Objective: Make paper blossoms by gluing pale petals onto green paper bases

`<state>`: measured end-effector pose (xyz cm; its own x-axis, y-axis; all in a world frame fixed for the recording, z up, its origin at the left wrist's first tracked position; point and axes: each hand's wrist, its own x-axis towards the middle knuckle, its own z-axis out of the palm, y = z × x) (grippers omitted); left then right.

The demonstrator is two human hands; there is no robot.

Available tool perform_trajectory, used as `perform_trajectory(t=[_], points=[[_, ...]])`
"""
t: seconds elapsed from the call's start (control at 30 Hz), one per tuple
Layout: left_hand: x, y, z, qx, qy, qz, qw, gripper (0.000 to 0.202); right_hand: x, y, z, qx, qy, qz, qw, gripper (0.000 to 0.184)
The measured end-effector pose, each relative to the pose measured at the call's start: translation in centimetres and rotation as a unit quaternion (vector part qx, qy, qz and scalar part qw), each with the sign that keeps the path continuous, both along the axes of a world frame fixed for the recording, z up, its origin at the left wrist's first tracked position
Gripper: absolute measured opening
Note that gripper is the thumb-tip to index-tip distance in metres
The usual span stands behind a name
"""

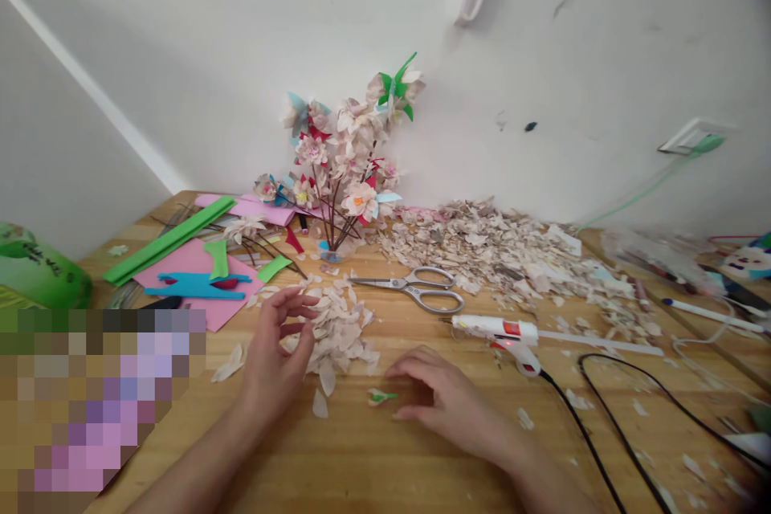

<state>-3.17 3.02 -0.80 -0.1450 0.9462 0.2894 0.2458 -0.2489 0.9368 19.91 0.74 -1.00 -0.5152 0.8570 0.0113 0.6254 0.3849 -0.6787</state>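
Note:
My left hand [280,341] hovers at the left side of a small heap of pale petals [342,325], fingers curved and apart, with nothing visible in them. On the right, my right hand [437,393] is low over the table, thumb and fingers parted. Just left of its fingertips lies a small green-and-white piece [381,396], apparently a bud. Silver scissors [415,285] rest behind the petals, blades pointing left. A white hot glue gun [497,332] lies on its side to the right, a glue stick [602,344] in its back and a red light showing.
Handmade flowers on stems [346,152] stand against the wall. A wide pile of dried petals [499,245] spreads along the back. Green crepe paper [172,241], blue strips [201,287] and pink paper [217,321] lie at left. A black cord [578,418] trails at right.

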Motion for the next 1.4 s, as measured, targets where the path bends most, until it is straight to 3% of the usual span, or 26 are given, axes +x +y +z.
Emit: perform_trajectory(t=[0.13, 0.27, 0.33, 0.53, 0.63, 0.77, 0.83, 0.93, 1.0, 1.2, 1.4], points=[[-0.2, 0.4, -0.5, 0.004, -0.05, 0.018, 0.999, 0.029, 0.1, 0.4, 0.1, -0.032, 0.037, -0.038, 0.998, 0.04], [0.0, 0.7, -1.0, -0.008, -0.117, 0.023, 0.993, 0.026, -1.2, 1.2, 0.5, 0.012, 0.028, -0.075, 0.997, 0.027], [0.0, 0.7, -1.2, -0.004, -0.134, 0.025, 0.991, 0.026, -2.0, 1.6, 0.8, 0.043, 0.004, -0.062, 0.997, 0.024], [0.1, 0.5, -1.8, -0.037, -0.107, 0.011, 0.994, 0.02, -4.2, 3.1, 0.9, 0.13, -0.097, 0.049, 0.986, 0.037], [0.1, 0.4, -1.9, -0.034, -0.104, 0.007, 0.994, 0.02, -4.6, 3.5, 0.4, 0.13, -0.099, 0.044, 0.986, 0.035], [0.2, 0.2, -1.5, -0.052, -0.106, -0.006, 0.993, 0.023, -4.5, 3.7, -0.2, 0.106, -0.05, -0.002, 0.993, 0.032], [0.3, 0.1, -1.4, -0.06, -0.098, -0.017, 0.993, 0.023, -4.3, 3.9, -0.5, 0.045, 0.025, -0.041, 0.998, 0.032], [0.4, -0.1, -1.4, -0.055, -0.074, -0.02, 0.996, 0.023, -4.2, 4.3, -1.1, -0.095, 0.19, -0.108, 0.971, 0.03], [0.4, -0.2, -1.3, -0.051, -0.058, -0.01, 0.997, 0.024, -4.1, 4.6, -1.4, -0.142, 0.241, -0.123, 0.952, 0.029], [0.6, -0.4, -0.9, -0.054, -0.034, 0.008, 0.998, 0.026, -3.9, 5.1, -1.5, -0.197, 0.293, -0.126, 0.927, 0.033], [0.7, -0.5, -0.7, -0.053, -0.031, -0.007, 0.998, 0.025, -4.1, 5.1, -1.7, -0.176, 0.296, -0.158, 0.925, 0.031]])
